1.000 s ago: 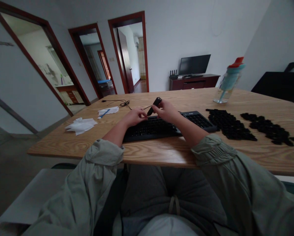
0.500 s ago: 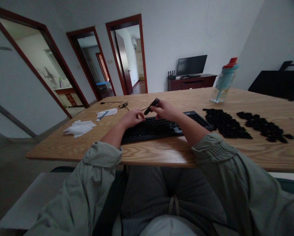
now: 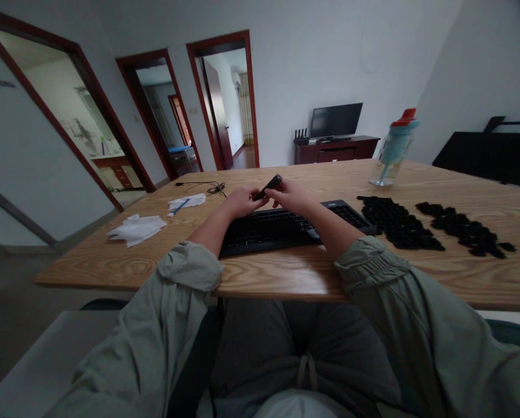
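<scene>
A black keyboard [image 3: 264, 233] lies on the table in front of me, its keys partly hidden by my hands. Over its far edge, my right hand [image 3: 291, 196] grips a small black bar-shaped object [image 3: 269, 187], tilted with its upper end to the right. I cannot make out its exact kind. My left hand [image 3: 241, 201] is closed around the lower end of the same object, fingers partly hidden. To the right of the keyboard, loose black keycaps [image 3: 401, 223] lie in a dense patch, beside a second, looser group of keycaps [image 3: 464, 227].
White tissues [image 3: 138, 229] lie at the left, with a blue-and-white stick [image 3: 179, 206] on another tissue [image 3: 194, 200] behind. A coiled black cable [image 3: 216, 188] sits at the back left. A water bottle [image 3: 393, 152] with a red lid stands at the back right of the wooden table [image 3: 277, 281].
My left hand has risen from the keyboard's far edge to the lower end of the black object. The right hand keeps its hold, and the object lies at a flatter tilt.
</scene>
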`<action>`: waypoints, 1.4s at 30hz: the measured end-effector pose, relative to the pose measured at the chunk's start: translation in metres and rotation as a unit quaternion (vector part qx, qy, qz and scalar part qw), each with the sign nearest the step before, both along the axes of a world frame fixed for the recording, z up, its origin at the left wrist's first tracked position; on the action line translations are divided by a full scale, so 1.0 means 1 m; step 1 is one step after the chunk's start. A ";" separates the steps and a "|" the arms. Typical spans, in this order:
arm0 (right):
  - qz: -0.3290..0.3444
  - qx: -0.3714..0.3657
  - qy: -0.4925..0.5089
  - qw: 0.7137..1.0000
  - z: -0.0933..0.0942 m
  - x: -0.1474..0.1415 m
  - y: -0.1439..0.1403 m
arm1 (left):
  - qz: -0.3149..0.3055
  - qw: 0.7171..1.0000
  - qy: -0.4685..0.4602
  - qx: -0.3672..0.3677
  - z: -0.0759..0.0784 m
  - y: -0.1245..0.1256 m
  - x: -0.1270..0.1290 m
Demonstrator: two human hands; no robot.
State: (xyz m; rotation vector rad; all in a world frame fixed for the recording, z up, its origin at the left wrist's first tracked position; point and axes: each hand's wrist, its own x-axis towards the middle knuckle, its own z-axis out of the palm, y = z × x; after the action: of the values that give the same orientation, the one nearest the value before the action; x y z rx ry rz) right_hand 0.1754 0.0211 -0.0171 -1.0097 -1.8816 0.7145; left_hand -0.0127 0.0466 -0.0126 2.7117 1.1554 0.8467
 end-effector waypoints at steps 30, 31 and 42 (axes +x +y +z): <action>-0.042 0.098 -0.268 0.957 -0.037 -0.018 0.024 | 0.052 0.965 -0.234 -0.105 -0.010 0.003 0.011; -0.041 0.093 -0.266 0.958 -0.037 -0.018 0.024 | 0.055 0.961 -0.245 -0.113 -0.010 0.005 0.012; 0.024 0.064 -0.217 0.974 -0.040 -0.017 0.018 | 0.059 0.900 -0.390 -0.185 -0.015 0.012 0.039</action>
State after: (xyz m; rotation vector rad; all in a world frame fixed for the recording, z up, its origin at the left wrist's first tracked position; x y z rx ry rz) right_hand 0.1588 0.0389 -0.0576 -1.1038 -2.3013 0.4132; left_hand 0.0258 0.0586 -0.0272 1.7251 1.1201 1.3749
